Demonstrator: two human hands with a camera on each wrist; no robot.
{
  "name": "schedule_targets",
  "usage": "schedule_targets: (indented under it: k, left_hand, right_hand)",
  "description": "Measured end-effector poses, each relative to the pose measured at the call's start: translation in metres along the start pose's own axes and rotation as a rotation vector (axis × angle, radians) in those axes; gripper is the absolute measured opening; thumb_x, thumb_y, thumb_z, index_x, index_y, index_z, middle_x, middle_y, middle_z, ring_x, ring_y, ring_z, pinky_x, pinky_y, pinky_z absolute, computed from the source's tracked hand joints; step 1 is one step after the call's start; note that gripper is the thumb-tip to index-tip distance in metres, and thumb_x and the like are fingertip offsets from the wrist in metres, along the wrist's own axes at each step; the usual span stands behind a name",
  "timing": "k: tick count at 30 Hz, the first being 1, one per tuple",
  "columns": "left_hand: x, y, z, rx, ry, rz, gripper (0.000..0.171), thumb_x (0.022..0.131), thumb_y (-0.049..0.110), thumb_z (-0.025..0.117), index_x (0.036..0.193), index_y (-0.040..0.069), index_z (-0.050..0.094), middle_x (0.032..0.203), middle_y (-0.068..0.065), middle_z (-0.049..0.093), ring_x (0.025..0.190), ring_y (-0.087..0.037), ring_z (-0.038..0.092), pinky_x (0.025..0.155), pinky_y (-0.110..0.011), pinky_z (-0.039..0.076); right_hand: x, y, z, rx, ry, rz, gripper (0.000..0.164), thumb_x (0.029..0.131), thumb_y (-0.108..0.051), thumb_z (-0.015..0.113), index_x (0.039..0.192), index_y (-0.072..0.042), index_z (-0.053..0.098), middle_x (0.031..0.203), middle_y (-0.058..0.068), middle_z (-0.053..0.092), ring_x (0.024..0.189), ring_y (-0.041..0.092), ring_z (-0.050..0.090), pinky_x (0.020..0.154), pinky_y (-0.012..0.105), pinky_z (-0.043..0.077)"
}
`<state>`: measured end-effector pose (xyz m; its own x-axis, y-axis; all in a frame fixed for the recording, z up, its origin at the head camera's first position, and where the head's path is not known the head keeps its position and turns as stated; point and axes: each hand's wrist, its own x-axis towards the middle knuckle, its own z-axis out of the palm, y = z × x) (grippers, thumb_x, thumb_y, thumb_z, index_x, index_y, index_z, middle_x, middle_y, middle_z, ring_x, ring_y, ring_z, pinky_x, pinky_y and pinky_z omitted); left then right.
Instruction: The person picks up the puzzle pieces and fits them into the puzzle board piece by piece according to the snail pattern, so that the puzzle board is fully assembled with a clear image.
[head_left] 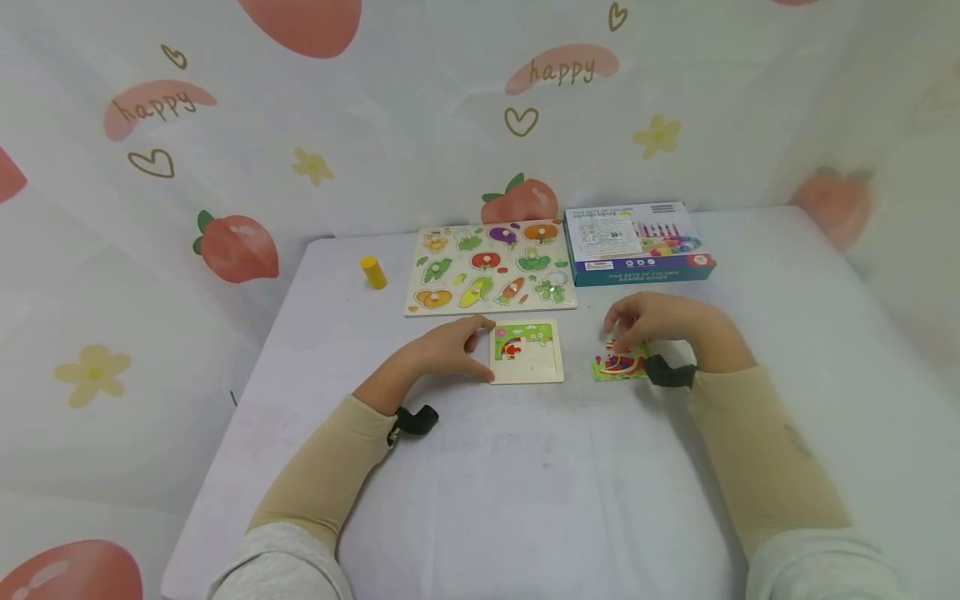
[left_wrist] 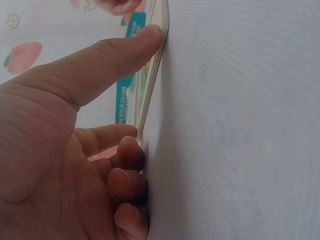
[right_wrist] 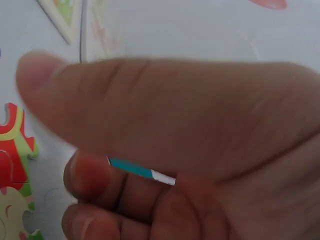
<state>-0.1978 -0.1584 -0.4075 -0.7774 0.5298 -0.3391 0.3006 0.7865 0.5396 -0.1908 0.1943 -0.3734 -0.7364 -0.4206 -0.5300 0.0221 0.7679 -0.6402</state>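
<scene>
My left hand (head_left: 450, 346) grips the left side of a small square wooden puzzle board (head_left: 527, 372). Its thumb is at the near corner and its index finger at the far corner; the other fingers curl beside the table in the left wrist view. Part of a colourful picture fills the board's upper left, with a red puzzle piece (head_left: 512, 350) there. My right hand (head_left: 660, 321) hovers over loose red and green puzzle pieces (head_left: 618, 367), thumb and fingers loosely bent. In the right wrist view the pieces (right_wrist: 12, 162) lie left of the fingertips, with none visible between them.
Behind the board lies a larger vegetable peg puzzle (head_left: 487, 267). To its right is a teal and white toy box (head_left: 637, 242). A yellow cylinder (head_left: 372, 272) stands at the back left. A printed cloth (head_left: 420, 125) hangs behind the white table (head_left: 525, 500).
</scene>
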Motion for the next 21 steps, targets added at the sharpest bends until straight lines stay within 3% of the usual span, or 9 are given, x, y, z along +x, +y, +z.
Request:
schedule_targets:
  k: [8,16,21]
  left_hand:
    - [0.0,0.0,0.0,0.004,-0.002,0.007,0.085,0.067,0.046,0.083,0.138,0.021,0.042,0.087,-0.006,0.047,0.076,-0.016,0.044,0.063,-0.029,0.033]
    - [0.0,-0.001,0.001,0.0,-0.001,0.008,0.086,0.067,0.047,0.083,0.138,0.022,0.042,0.087,-0.005,0.047,0.077,-0.016,0.044,0.063,-0.03,0.033]
    - [0.0,-0.002,0.0,-0.003,0.0,0.008,0.087,0.066,0.048,0.083,0.138,0.022,0.041,0.088,-0.005,0.047,0.077,-0.016,0.044,0.064,-0.03,0.033]
  right_hand:
    - [0.002,-0.001,0.006,-0.022,-0.014,0.105,0.037,0.077,-0.018,0.076,0.107,-0.008,0.058,0.091,0.01,0.057,0.085,0.025,0.05,0.073,0.037,0.041]
    - [0.009,-0.005,0.012,-0.089,-0.004,0.114,0.04,0.073,-0.017,0.079,0.104,-0.007,0.056,0.094,0.009,0.06,0.087,0.026,0.052,0.073,0.037,0.04]
    - [0.008,-0.009,0.014,-0.11,0.002,0.145,0.031,0.073,-0.016,0.08,0.097,-0.01,0.06,0.094,0.009,0.06,0.089,0.027,0.051,0.074,0.039,0.041]
